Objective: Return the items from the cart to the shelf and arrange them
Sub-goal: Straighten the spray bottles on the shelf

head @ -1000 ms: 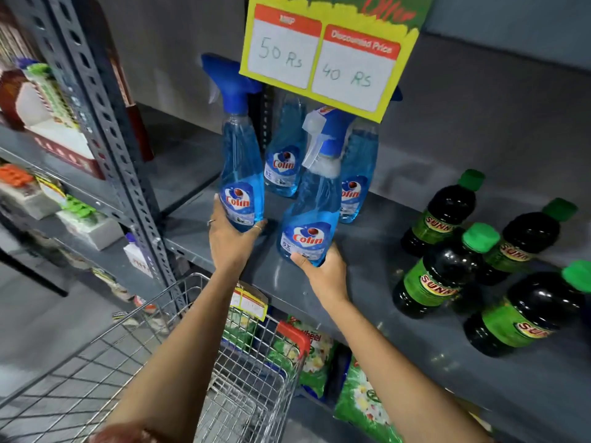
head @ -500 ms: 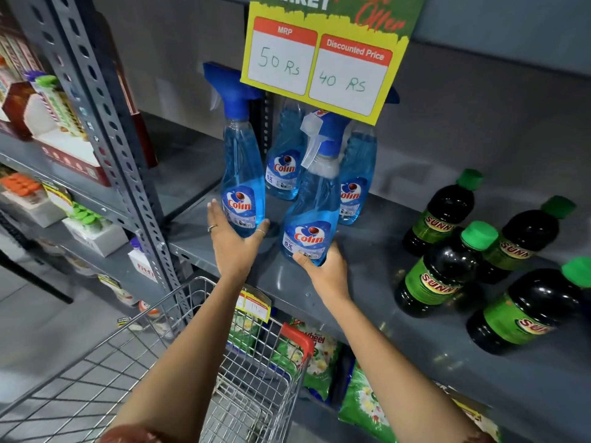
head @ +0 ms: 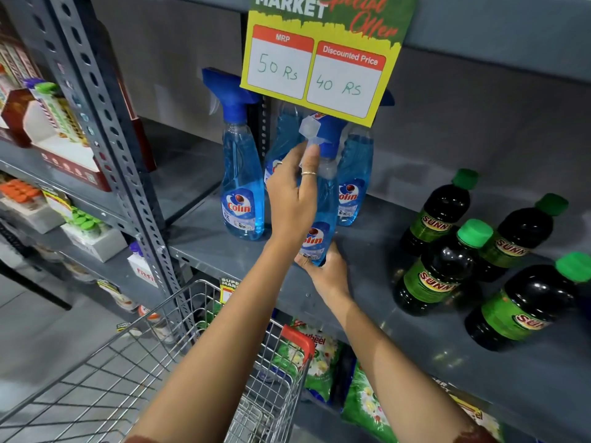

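Grey metal shelf holding four blue Colin spray bottles. Left hand raised against the front spray bottle, fingertips pinching its clear trigger; right hand clasped around its base. Yellow price sign hanging above, hiding the rear bottle tops. Four green-capped Sunny bottles well apart at right. Wire cart below.
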{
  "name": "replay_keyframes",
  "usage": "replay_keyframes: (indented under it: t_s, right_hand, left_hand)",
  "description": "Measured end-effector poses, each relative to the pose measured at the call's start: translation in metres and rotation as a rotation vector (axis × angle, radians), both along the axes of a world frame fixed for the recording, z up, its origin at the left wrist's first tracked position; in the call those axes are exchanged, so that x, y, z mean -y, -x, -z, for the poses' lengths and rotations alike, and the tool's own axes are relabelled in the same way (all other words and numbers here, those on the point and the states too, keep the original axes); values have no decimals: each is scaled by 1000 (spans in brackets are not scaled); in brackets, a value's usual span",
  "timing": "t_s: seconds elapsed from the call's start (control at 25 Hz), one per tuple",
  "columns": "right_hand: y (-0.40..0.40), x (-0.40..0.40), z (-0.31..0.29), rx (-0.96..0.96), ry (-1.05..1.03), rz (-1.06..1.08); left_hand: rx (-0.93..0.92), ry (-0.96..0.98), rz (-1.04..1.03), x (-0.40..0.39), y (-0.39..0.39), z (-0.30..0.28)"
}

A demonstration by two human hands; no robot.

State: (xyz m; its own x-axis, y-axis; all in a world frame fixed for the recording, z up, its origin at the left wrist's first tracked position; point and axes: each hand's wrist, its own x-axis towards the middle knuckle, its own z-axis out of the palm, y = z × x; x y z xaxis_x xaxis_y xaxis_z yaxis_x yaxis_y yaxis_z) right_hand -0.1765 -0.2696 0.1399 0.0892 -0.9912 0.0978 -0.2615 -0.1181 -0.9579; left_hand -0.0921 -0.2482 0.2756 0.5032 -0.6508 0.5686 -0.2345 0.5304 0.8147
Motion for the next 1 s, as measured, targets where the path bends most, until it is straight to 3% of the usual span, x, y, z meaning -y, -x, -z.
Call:
replay_keyframes:
  t_s: [0.12,0.28,0.48,0.64,0.84,1.0]
  right_hand:
    - [0,0,-1,-3,-3,9]
    - [1,-2,-4,1,11,12]
    - [2,-4,-7,19,-16,-10]
    - [2,-3,-7,15,-37,-14]
    - [4,-6,-8,-33,-35,16]
    - [12,-20,-16,118,-114,9]
  left_hand:
    - [-136,-53,-21,6,0,-6]
    - [-442,-196,129,20,-12,-24]
    - [-527,-224,143,17,-12,-30]
    - [-473,-225,146,15,-17,-18]
    - [-413,-220,-74,-2,-19,10]
    - [-88,-114,-125,-25,-4,12]
